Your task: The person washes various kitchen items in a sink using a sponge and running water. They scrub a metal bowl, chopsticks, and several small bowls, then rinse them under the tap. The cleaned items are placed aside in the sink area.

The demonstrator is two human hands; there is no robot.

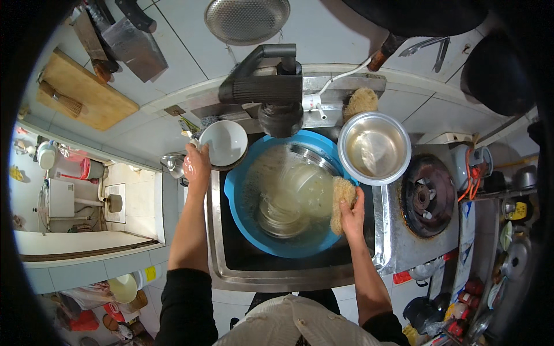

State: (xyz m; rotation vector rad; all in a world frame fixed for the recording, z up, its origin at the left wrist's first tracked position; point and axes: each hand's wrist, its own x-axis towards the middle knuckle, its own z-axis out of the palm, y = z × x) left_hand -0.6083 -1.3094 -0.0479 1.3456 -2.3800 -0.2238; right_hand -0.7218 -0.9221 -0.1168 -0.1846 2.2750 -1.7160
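My left hand (197, 163) is at the left rim of a white bowl (223, 142), beside the blue plastic basin (242, 235); whether the fingers grip the bowl or something small next to it I cannot tell. In my right hand (352, 212) is a tan loofah sponge (342, 205), held at the basin's right rim. Cloudy, sudsy water fills the basin, with several dishes (283, 218) under it and a round metal piece (316, 155) near its back edge. A metal pot (374, 148) stands at the basin's back right.
The basin sits in a steel sink (277, 281) under a dark faucet (270, 88). Another loofah (362, 101) lies behind the pot. At right is a gas burner (426, 197). Cleavers (136, 47), a cutting board (86, 93) and a strainer (246, 19) hang on the tiled wall.
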